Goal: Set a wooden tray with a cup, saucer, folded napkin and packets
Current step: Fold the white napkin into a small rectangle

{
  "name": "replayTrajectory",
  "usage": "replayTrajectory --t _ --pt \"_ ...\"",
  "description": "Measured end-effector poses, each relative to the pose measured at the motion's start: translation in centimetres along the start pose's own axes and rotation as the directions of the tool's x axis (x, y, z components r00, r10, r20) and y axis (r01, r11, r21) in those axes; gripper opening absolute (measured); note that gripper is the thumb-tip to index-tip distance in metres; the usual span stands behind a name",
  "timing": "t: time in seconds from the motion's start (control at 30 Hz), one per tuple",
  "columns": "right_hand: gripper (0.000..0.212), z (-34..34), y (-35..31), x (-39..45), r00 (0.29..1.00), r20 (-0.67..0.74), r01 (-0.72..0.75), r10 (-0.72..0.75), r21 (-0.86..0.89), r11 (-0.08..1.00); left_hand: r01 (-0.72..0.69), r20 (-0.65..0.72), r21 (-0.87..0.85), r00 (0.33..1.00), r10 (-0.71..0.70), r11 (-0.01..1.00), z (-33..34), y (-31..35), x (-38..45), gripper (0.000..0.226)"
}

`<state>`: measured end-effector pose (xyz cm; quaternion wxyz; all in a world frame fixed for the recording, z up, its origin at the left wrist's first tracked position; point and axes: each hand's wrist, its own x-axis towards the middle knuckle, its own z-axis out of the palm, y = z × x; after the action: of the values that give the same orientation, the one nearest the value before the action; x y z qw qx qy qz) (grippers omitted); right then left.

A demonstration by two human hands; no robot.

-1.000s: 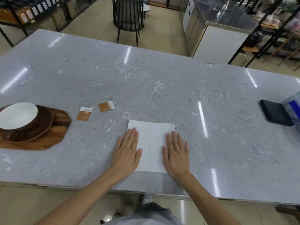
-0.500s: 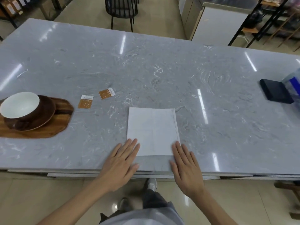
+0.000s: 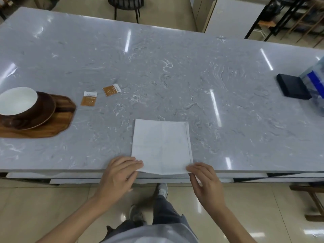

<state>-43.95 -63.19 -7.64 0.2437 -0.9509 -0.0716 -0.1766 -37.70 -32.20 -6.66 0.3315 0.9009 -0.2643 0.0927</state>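
A white folded napkin point(image 3: 162, 146) lies flat on the marble table, its near edge hanging a little over the table's front edge. My left hand point(image 3: 121, 174) pinches the napkin's near left corner. My right hand point(image 3: 204, 179) pinches its near right corner. At the far left, a wooden tray point(image 3: 52, 127) carries a dark brown saucer point(image 3: 46, 111) with a brown cup, white inside point(image 3: 17, 100), on it. Two orange-and-white packets point(image 3: 88, 101) point(image 3: 111, 90) lie on the table to the right of the tray.
The grey marble table point(image 3: 175, 76) stretches wide. A black box point(image 3: 292, 88) and a clear blue-marked container point(image 3: 315, 85) sit at its right end. A black chair point(image 3: 126, 4) stands beyond the far edge. My legs and shoes show below the front edge.
Both hands slid back off the napkin's top toward the table's front edge and now pinch its near corners. The napkin has been drawn closer, over the edge.
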Motion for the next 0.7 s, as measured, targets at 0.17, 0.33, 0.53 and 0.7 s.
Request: replayTrajectory --t 0.17,0.33,0.53,0.7 --pt "0.018 -4.6 -1.9 3.7 0.989 -0.062 -0.108 0.131 0.29 0.951 0.186 -0.04 -0.35 0.976 -0.214 0.918 -4.2 1.5 3.1 0.014" --pt "0.017 -9.5 -5.1 9.9 0.948 -0.097 -0.199 0.303 0.561 0.804 0.249 -0.038 -0.517 0.949 -0.313 0.819 -8.9 3.8 8.7 0.01" --pt "0.013 -11.5 -8.2 14.2 0.908 -0.192 -0.173 0.372 0.637 0.751 0.191 -0.246 -0.528 0.898 -0.364 0.828 -10.8 6.0 12.5 0.012" --pt "0.01 -12.4 -10.0 16.0 0.91 -0.299 -0.051 0.287 0.608 0.793 0.111 -0.333 -0.542 0.882 -0.334 0.833 -12.8 7.4 13.7 0.009"
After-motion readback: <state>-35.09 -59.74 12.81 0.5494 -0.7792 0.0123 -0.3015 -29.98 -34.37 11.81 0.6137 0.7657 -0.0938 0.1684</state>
